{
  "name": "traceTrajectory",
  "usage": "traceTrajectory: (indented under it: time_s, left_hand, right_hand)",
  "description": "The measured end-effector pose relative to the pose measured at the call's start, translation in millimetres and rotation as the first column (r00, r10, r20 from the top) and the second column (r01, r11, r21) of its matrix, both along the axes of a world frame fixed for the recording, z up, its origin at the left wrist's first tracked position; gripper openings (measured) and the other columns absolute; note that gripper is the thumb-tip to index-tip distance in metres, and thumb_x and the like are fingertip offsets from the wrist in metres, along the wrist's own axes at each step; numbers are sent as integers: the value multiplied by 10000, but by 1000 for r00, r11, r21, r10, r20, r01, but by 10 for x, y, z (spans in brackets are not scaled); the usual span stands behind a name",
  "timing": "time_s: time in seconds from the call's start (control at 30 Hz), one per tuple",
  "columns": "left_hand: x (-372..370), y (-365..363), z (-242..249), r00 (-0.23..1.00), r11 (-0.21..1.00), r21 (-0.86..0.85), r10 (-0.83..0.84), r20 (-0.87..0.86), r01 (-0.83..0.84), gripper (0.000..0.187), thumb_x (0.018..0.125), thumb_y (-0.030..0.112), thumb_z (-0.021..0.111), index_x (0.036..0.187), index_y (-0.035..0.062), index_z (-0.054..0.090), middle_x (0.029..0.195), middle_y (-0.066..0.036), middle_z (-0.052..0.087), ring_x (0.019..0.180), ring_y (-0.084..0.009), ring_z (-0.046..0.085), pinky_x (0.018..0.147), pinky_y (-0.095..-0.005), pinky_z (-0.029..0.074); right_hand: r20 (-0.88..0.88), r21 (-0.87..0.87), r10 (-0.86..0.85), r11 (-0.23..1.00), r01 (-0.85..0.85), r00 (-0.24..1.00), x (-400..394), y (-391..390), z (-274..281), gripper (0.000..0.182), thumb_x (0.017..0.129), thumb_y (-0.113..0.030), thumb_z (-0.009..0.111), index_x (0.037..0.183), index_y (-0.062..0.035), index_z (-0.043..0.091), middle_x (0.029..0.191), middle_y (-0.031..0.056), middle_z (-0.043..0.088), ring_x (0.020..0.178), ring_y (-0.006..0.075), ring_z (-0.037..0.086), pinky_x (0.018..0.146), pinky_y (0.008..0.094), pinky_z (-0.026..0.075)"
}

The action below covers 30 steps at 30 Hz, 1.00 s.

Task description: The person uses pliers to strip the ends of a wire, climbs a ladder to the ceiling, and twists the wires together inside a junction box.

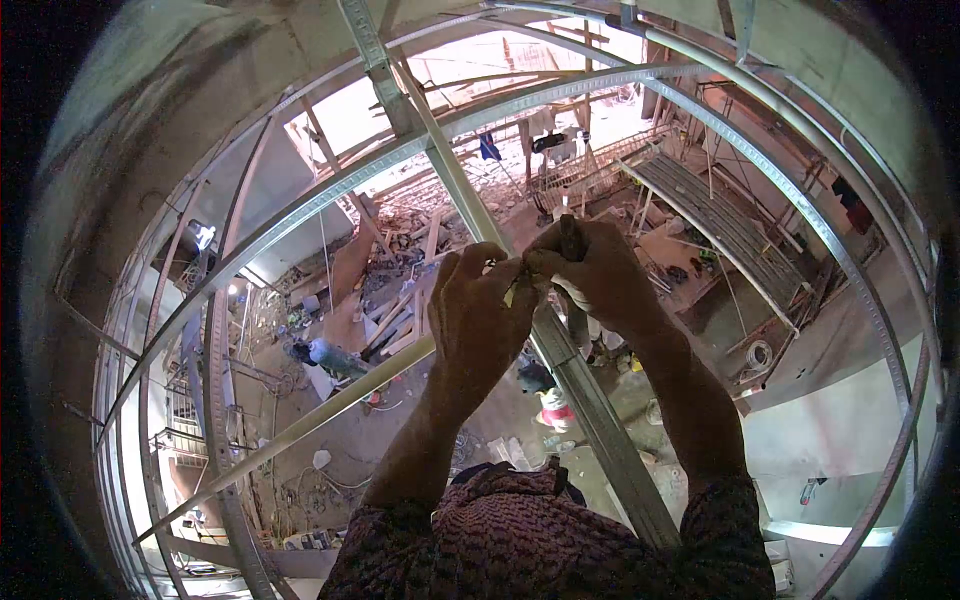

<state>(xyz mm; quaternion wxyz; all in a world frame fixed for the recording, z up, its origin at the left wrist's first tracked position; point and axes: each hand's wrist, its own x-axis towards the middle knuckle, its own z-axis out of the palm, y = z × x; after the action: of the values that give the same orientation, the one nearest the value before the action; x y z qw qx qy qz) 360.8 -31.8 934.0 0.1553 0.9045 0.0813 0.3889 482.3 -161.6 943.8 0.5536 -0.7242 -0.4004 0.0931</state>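
Both hands meet near the middle of the view, over a long metal channel that runs from lower right to the upper left. My left hand has its thumb and forefinger pressed together at a small thing too small to make out. My right hand touches it at the fingertips, with its fingers wrapped round a dark tool handle whose far end is hidden. A pale tube slants from the lower left towards my left wrist.
Curved perforated metal strips form a frame around the hands. Far below lie planks, rubble and a corrugated platform. A person in a blue top is on the floor at the left; another is below the channel.
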Motion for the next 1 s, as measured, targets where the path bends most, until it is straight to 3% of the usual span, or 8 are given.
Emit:
traceTrajectory:
  time_s: [0.17,0.37,0.47,0.53,0.67,0.77,0.83,1.0]
  left_hand:
    - [-9,-3,19,999,1000,-23,-16,-41,15,209,801,225,791,949,78,799,1024,-135,727,970,-336,678,885,-455,530]
    - [-23,-11,37,998,1000,20,-8,-55,9,221,808,206,778,978,67,794,1017,-149,723,968,-344,674,879,-460,527]
    - [-26,14,19,998,998,41,-35,-43,37,223,824,209,766,985,57,791,1016,-158,721,965,-351,672,874,-463,526]
    - [-23,12,29,998,998,46,-43,-45,45,227,833,214,760,990,53,789,1016,-163,720,965,-354,671,874,-465,524]
    - [-27,9,64,997,997,69,-26,-77,31,243,841,226,753,1001,48,787,1021,-170,718,964,-361,670,874,-474,521]
    - [-43,8,77,996,997,68,-39,-85,44,246,844,230,750,1007,48,787,1028,-173,717,959,-366,671,874,-477,521]
    - [-38,13,74,995,997,55,-48,-89,53,248,847,231,748,1012,50,787,1032,-174,716,957,-368,671,873,-478,521]
    - [-10,73,-2,997,994,99,-31,-75,39,214,836,177,747,1005,49,776,1079,-129,696,1000,-315,659,845,-431,556]
  right_hand:
    - [64,45,-28,999,25,998,32,27,-59,236,881,-222,766,935,8,767,808,100,743,722,147,695,701,327,553]
    - [-96,66,21,998,-14,995,15,-7,8,204,859,-201,780,909,-3,763,798,82,734,690,129,670,679,296,541]
    - [-6,89,45,995,-44,999,96,-28,-60,194,848,-181,781,926,-4,759,794,71,725,690,112,655,668,278,532]
    - [-73,10,74,997,-73,995,99,-22,-34,210,898,-231,715,939,-36,783,884,121,763,772,205,726,777,351,569]
    - [-51,159,103,983,-93,993,91,-16,-53,208,897,-224,722,966,-37,778,881,128,759,747,207,721,749,363,571]
    - [-47,168,87,983,-78,995,40,1,6,210,885,-188,766,967,5,744,821,58,725,740,104,651,670,274,520]
    - [56,99,30,994,-35,998,47,34,-17,215,899,-228,712,921,-17,748,820,136,745,729,209,717,728,374,566]
    - [135,62,-10,998,2,991,36,44,53,199,895,-221,708,880,-25,736,796,135,738,709,224,713,714,384,566]
